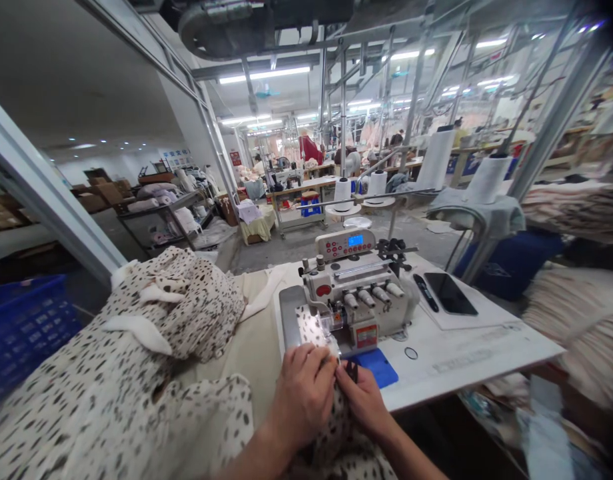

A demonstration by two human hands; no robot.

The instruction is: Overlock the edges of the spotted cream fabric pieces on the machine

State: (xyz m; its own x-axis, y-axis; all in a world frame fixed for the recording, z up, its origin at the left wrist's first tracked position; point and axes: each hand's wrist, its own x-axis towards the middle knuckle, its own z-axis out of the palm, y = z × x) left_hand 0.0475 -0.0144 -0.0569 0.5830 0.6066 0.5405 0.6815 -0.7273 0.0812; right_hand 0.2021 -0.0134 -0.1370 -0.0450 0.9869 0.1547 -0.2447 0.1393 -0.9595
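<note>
Black-spotted cream fabric point(310, 329) lies under the presser area of a white overlock sewing machine point(359, 287) and runs down toward my lap. My left hand point(306, 390) is closed on its near part, fingers bent, just in front of the machine. Close beside it, almost touching, my right hand point(359, 393) pinches the fabric's right edge between thumb and fingers. A small dark item point(353, 371) shows at the right hand's fingers; its kind is unclear. The fabric under both palms is hidden.
A heap of spotted fabric point(186, 313) covers the left side, near a blue crate point(29, 333). Right of the machine lie a phone point(451, 293), a black pen-like thing point(426, 293) and a dark ring point(411, 353). Thread cones point(436, 160) stand behind; stacked cloth point(581, 327) is far right.
</note>
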